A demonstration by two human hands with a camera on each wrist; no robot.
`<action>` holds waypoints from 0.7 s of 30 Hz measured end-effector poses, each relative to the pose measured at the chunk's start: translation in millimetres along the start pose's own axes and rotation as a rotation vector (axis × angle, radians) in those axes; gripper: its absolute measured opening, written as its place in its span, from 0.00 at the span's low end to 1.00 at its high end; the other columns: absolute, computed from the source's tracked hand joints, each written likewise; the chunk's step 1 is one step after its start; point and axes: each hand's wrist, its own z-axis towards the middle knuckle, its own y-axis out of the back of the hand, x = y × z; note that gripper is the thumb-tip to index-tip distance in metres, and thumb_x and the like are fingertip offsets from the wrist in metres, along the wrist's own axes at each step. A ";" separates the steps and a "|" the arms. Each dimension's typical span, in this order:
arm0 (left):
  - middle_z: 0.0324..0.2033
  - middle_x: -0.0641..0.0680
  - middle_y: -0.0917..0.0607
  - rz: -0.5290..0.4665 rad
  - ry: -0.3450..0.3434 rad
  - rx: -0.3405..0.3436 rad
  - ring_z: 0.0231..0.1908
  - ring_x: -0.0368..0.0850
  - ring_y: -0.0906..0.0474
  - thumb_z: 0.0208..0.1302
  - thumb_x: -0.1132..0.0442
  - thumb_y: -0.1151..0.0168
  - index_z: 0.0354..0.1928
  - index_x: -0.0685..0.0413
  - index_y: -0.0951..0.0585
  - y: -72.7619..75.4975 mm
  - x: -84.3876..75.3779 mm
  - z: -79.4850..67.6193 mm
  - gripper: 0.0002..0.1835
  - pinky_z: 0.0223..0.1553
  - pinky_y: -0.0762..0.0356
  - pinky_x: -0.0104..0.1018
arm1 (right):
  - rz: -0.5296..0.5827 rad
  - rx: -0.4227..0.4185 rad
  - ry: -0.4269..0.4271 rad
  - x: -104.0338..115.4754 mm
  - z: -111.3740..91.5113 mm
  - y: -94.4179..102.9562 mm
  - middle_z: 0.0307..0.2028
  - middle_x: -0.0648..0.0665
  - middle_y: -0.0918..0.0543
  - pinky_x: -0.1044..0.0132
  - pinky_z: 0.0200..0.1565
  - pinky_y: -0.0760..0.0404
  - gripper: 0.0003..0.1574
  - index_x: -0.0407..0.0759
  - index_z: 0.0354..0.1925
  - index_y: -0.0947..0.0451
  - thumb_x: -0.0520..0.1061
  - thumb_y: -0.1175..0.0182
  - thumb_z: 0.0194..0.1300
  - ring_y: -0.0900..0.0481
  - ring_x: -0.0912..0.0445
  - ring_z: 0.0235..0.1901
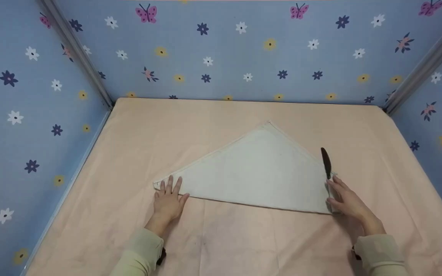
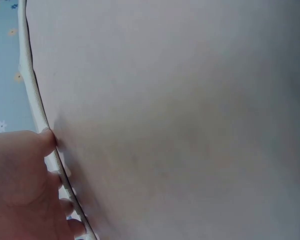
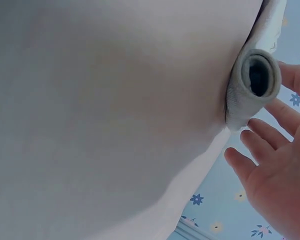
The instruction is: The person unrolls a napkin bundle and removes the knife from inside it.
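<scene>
A pale cloth napkin point(image 1: 244, 172), folded into a triangle, lies with its long edge toward me and its peak pointing away. My left hand point(image 1: 168, 199) is spread flat on its left corner. At the right end the cloth is turned into a narrow roll, and a knife with a dark blade point(image 1: 326, 163) sticks out of the far end; its handle is hidden. Along that roll, the thumb and fingers of my right hand point(image 1: 349, 201) touch its outer side. The right wrist view shows the hollow end of the roll point(image 3: 235, 105) against nearly straight fingers point(image 3: 265, 137).
A peach cloth point(image 1: 240, 237) with soft creases covers the table. Blue walls point(image 1: 228, 50) with flowers and butterflies stand behind and at both sides, with grey posts point(image 1: 424, 61) in the corners.
</scene>
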 end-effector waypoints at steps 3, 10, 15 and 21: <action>0.66 0.64 0.55 -0.002 0.000 -0.002 0.63 0.66 0.60 0.67 0.43 0.63 0.68 0.54 0.51 -0.5 0.0 0.2 0.34 0.57 0.53 0.62 | 0.003 0.026 -0.025 -0.8 0.8 -0.7 0.65 0.30 0.55 0.41 0.58 0.51 0.38 0.35 0.64 0.45 0.43 0.43 0.60 0.56 0.34 0.62; 0.66 0.64 0.54 -0.006 0.004 -0.005 0.63 0.65 0.60 0.67 0.44 0.63 0.68 0.53 0.51 -2.4 0.4 2.2 0.33 0.57 0.53 0.62 | -0.021 0.052 -0.022 -2.5 1.8 -0.9 0.64 0.28 0.55 0.39 0.56 0.49 0.36 0.38 0.63 0.42 0.43 0.43 0.60 0.54 0.31 0.61; 0.66 0.64 0.55 -0.013 0.007 -0.007 0.64 0.65 0.61 0.67 0.44 0.63 0.68 0.53 0.51 -2.2 0.1 1.4 0.34 0.57 0.54 0.62 | -0.038 0.057 -0.017 -3.1 2.2 -0.5 0.64 0.27 0.55 0.39 0.56 0.49 0.35 0.35 0.62 0.42 0.44 0.43 0.60 0.54 0.31 0.60; 0.66 0.64 0.55 -0.013 0.006 -0.007 0.64 0.65 0.61 0.67 0.44 0.63 0.68 0.53 0.51 -3.0 0.7 1.7 0.33 0.57 0.54 0.62 | -0.037 0.063 -0.028 -4.4 2.1 -0.6 0.64 0.28 0.55 0.39 0.56 0.50 0.36 0.35 0.63 0.42 0.45 0.43 0.60 0.55 0.31 0.61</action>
